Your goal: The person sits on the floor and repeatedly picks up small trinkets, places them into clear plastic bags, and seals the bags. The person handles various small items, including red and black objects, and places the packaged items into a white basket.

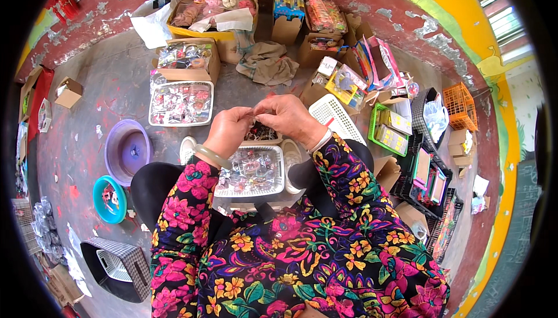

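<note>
Scuffed floor (75,144) spreads beneath pinching hands (228,134) and a rectangular latticed basket (250,192).

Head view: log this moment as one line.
left hand, right hand: both pinching, close together; grip contents: too small to tell; nearby: white plastic basket, filled

From afar I see a black, bright-flowered long-sleeved top (296,260) (mostly pink blooms), pale smooth bangle (213,156), black trousers (154,187).

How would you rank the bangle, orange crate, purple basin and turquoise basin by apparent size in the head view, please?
Purple basin
Turquoise basin and orange crate: too alike to rank
Bangle
</note>
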Action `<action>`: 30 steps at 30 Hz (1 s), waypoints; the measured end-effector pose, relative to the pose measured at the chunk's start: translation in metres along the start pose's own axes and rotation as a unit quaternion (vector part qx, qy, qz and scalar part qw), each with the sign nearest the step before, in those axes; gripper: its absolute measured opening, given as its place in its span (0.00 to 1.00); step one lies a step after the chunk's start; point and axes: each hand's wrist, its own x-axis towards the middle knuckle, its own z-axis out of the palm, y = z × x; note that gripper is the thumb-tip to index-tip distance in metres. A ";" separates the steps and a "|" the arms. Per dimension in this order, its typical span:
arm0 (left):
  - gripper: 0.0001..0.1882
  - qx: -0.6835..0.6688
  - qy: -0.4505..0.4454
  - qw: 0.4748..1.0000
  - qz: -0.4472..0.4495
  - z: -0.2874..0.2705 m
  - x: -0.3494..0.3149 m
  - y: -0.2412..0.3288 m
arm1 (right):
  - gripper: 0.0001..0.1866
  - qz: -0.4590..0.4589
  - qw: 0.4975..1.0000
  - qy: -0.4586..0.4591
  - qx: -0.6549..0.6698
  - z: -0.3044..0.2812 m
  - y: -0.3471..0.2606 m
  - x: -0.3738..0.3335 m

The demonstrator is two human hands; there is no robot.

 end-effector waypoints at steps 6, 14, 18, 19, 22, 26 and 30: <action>0.12 -0.011 0.011 0.998 0.066 0.003 -0.003 0.002 | 0.09 -0.034 0.999 -0.036 -0.019 -0.003 0.003 0.003; 0.14 -0.025 -0.015 1.000 -0.005 0.000 -0.009 0.015 | 0.13 0.018 0.999 -0.044 0.018 -0.001 -0.003 -0.001; 0.16 0.055 -0.002 0.998 0.044 0.001 -0.005 0.000 | 0.14 -0.037 0.991 -0.115 -0.060 -0.005 -0.003 0.002; 0.16 0.074 -0.007 0.996 0.054 0.000 -0.005 0.000 | 0.14 -0.033 0.991 -0.119 -0.061 -0.005 -0.003 0.002; 0.17 0.103 -0.002 0.989 0.105 0.000 -0.004 -0.002 | 0.15 -0.029 0.991 -0.115 -0.058 -0.004 -0.002 0.002; 0.15 0.014 -0.013 0.996 0.091 0.001 -0.001 -0.002 | 0.16 -0.041 0.994 -0.073 -0.066 -0.002 -0.009 -0.001; 0.13 -0.189 -0.021 0.982 -0.012 -0.001 0.008 -0.016 | 0.12 -0.032 0.998 -0.016 -0.058 -0.003 -0.019 -0.002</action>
